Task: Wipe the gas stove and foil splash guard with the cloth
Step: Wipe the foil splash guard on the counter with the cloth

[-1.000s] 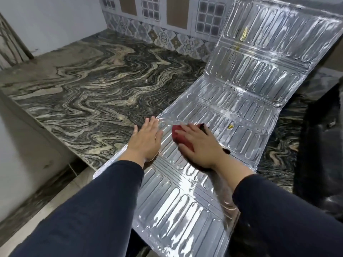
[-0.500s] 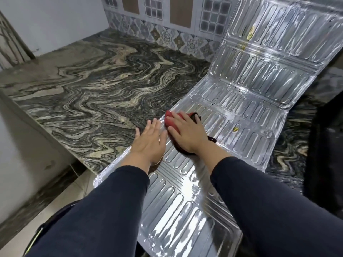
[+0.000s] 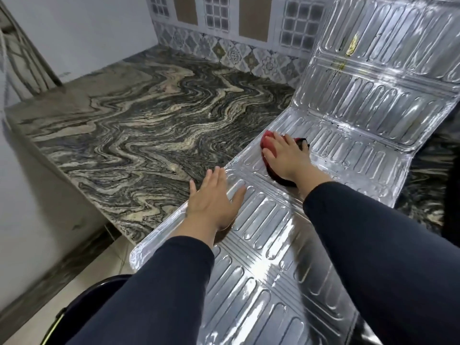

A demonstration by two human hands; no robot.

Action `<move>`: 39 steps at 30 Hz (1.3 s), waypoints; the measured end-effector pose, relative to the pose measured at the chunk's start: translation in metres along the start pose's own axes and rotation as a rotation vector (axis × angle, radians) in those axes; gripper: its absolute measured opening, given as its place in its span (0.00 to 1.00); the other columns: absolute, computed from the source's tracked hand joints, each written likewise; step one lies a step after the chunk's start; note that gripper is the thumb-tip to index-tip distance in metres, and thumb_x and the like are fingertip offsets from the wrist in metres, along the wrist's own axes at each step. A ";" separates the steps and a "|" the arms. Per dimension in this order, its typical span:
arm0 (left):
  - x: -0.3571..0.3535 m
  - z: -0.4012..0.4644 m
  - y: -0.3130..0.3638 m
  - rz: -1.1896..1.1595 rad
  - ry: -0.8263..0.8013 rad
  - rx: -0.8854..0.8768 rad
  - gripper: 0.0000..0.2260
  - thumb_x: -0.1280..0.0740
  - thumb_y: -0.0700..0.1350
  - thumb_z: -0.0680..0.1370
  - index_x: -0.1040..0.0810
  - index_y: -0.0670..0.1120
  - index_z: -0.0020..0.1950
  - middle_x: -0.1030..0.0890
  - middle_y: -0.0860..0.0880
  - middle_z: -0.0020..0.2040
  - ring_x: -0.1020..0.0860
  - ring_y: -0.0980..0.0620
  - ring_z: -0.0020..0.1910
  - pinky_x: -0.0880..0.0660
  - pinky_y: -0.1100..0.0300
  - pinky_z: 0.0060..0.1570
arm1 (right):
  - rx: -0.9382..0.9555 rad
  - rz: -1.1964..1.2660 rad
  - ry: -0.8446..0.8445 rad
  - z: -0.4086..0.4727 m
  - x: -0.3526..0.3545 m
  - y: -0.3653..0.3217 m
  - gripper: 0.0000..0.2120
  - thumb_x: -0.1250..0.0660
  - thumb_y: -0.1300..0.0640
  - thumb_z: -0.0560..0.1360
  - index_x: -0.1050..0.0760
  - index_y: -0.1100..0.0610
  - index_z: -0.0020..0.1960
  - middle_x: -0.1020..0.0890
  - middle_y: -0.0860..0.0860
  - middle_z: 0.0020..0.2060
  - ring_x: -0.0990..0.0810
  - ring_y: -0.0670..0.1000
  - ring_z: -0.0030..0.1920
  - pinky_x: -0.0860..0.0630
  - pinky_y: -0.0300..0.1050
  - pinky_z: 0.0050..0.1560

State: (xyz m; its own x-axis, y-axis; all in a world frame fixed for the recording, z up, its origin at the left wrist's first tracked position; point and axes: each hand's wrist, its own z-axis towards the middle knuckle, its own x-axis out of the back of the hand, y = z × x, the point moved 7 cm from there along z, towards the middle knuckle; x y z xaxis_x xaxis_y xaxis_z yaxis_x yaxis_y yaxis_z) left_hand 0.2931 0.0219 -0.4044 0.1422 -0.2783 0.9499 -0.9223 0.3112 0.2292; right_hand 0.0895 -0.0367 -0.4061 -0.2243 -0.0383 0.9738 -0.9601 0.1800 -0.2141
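The silver embossed foil splash guard (image 3: 348, 135) lies across the marble counter, its far panels bent up against the tiled wall and its near end hanging over the counter's front edge. My right hand (image 3: 286, 158) presses a red and dark cloth (image 3: 267, 143) flat on the guard's middle panel near its left edge. My left hand (image 3: 211, 202) lies flat with fingers spread on the guard's left rim, holding it down. Yellowish stains (image 3: 351, 46) show on the upright far panel. No gas stove is in view.
The swirled dark marble counter (image 3: 149, 125) stretches to the left and back, bounded by a patterned tile wall (image 3: 236, 53). Its front edge drops to a light tiled floor (image 3: 74, 282). A dark round object (image 3: 82, 310) sits below my left sleeve.
My right hand has slid the cloth away from me along the guard, toward the fold and the left edge. My left hand stays pressed on the rim.
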 end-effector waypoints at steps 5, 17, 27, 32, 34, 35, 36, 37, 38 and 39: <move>0.017 -0.010 0.007 -0.007 0.121 0.014 0.32 0.56 0.62 0.80 0.47 0.44 0.78 0.41 0.48 0.78 0.42 0.49 0.76 0.47 0.45 0.75 | 0.020 -0.002 0.011 -0.033 -0.006 -0.009 0.26 0.57 0.41 0.80 0.47 0.46 0.77 0.48 0.45 0.78 0.53 0.52 0.78 0.58 0.65 0.74; -0.018 -0.043 -0.002 0.079 -0.055 0.105 0.30 0.58 0.57 0.81 0.61 0.43 0.78 0.63 0.48 0.79 0.63 0.51 0.77 0.61 0.41 0.74 | 0.022 0.025 -0.024 -0.113 -0.029 -0.067 0.27 0.58 0.42 0.81 0.49 0.48 0.78 0.51 0.47 0.78 0.55 0.53 0.78 0.64 0.64 0.72; -0.023 -0.043 -0.002 0.094 -0.129 0.119 0.31 0.58 0.59 0.81 0.65 0.44 0.77 0.69 0.48 0.77 0.67 0.50 0.76 0.63 0.39 0.73 | 0.385 -0.040 -0.010 -0.112 -0.015 -0.037 0.32 0.61 0.34 0.75 0.44 0.41 0.75 0.45 0.43 0.77 0.49 0.47 0.77 0.57 0.59 0.75; -0.023 -0.042 -0.003 0.115 -0.139 0.125 0.31 0.58 0.59 0.81 0.66 0.44 0.76 0.70 0.48 0.76 0.68 0.49 0.76 0.66 0.36 0.70 | 0.122 -0.039 -0.010 -0.043 -0.004 0.007 0.28 0.58 0.38 0.79 0.47 0.46 0.77 0.47 0.47 0.78 0.52 0.52 0.78 0.58 0.63 0.73; -0.023 -0.043 -0.002 0.113 -0.138 0.126 0.31 0.58 0.59 0.81 0.67 0.45 0.76 0.70 0.48 0.76 0.68 0.50 0.75 0.67 0.36 0.70 | 0.020 -0.045 -0.010 -0.026 0.000 0.019 0.28 0.57 0.39 0.80 0.48 0.47 0.77 0.49 0.48 0.78 0.54 0.52 0.78 0.58 0.64 0.73; -0.023 -0.043 -0.002 0.112 -0.138 0.128 0.31 0.58 0.59 0.81 0.67 0.45 0.76 0.70 0.48 0.75 0.69 0.50 0.75 0.67 0.36 0.70 | -0.015 -0.040 -0.008 -0.023 0.001 0.021 0.27 0.57 0.40 0.80 0.49 0.48 0.77 0.49 0.47 0.78 0.54 0.52 0.78 0.58 0.64 0.74; -0.023 -0.043 -0.002 0.109 -0.142 0.131 0.31 0.58 0.59 0.81 0.67 0.45 0.76 0.71 0.49 0.75 0.69 0.50 0.75 0.67 0.36 0.70 | -0.039 -0.029 -0.010 -0.023 0.000 0.020 0.27 0.57 0.40 0.80 0.49 0.48 0.77 0.50 0.47 0.78 0.55 0.52 0.78 0.59 0.65 0.74; -0.023 -0.042 -0.002 0.106 -0.149 0.137 0.31 0.58 0.59 0.81 0.67 0.45 0.76 0.71 0.48 0.75 0.69 0.50 0.75 0.67 0.36 0.70 | -0.047 -0.020 -0.012 -0.027 -0.003 0.014 0.27 0.57 0.41 0.80 0.49 0.47 0.77 0.50 0.47 0.78 0.55 0.52 0.78 0.59 0.65 0.74; -0.023 -0.041 -0.002 0.101 -0.155 0.143 0.31 0.57 0.59 0.81 0.67 0.44 0.76 0.71 0.49 0.76 0.69 0.50 0.75 0.67 0.36 0.70 | -0.035 -0.014 -0.010 -0.034 -0.005 0.005 0.27 0.57 0.41 0.80 0.49 0.47 0.77 0.49 0.46 0.78 0.55 0.52 0.78 0.59 0.65 0.74; -0.023 -0.040 -0.002 0.096 -0.162 0.149 0.31 0.57 0.58 0.81 0.67 0.45 0.76 0.70 0.49 0.76 0.69 0.50 0.75 0.67 0.36 0.70 | -0.004 -0.009 -0.006 -0.045 -0.009 -0.007 0.27 0.57 0.41 0.80 0.48 0.46 0.77 0.49 0.45 0.78 0.54 0.52 0.78 0.59 0.65 0.74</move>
State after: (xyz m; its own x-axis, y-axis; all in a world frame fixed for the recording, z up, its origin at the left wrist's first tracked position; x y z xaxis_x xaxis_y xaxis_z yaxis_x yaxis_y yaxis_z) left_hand 0.3061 0.0639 -0.4185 0.0030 -0.3997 0.9166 -0.9734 0.2088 0.0943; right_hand 0.1056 0.0068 -0.4102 -0.2172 -0.0459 0.9751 -0.9612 0.1840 -0.2054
